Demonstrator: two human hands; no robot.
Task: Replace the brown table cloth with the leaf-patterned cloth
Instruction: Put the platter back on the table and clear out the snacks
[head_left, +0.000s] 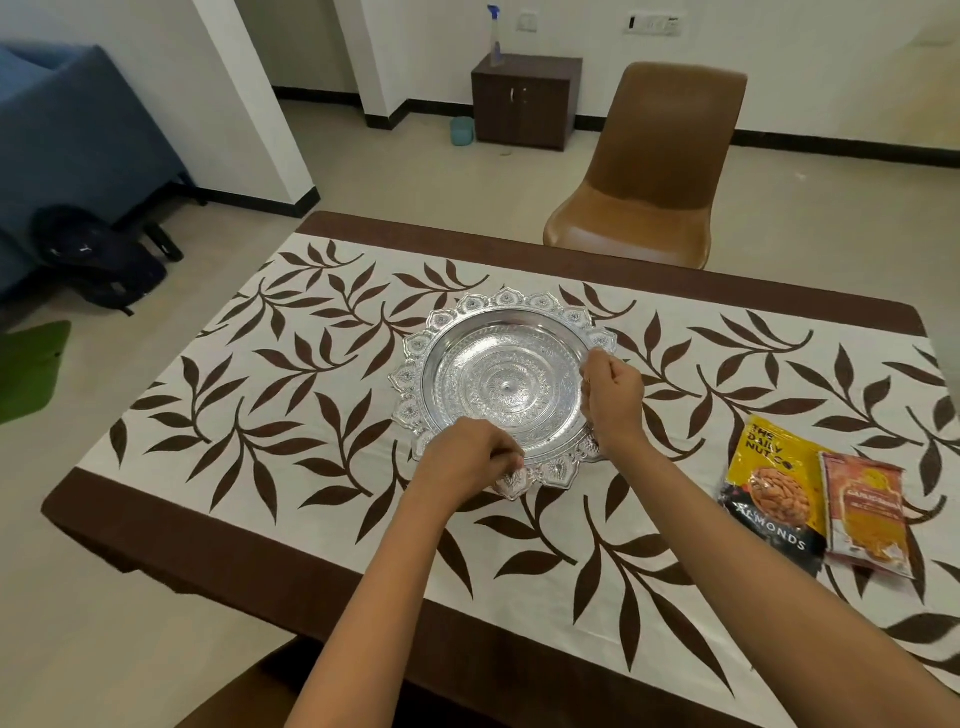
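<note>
Leaf-patterned cloth lay spread; left hand and right hand pinched silver plate rim; risked bunching fabric if dragged.

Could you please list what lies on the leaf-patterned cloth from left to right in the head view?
Silver plate, held at its rim by the left hand and the right hand → yellow almond packet → orange snack packet, overlapping the almond packet's right edge.

Your hands hide the near and right rim of the silver plate; right of it, the red packet's print blurs unreadably.
</note>
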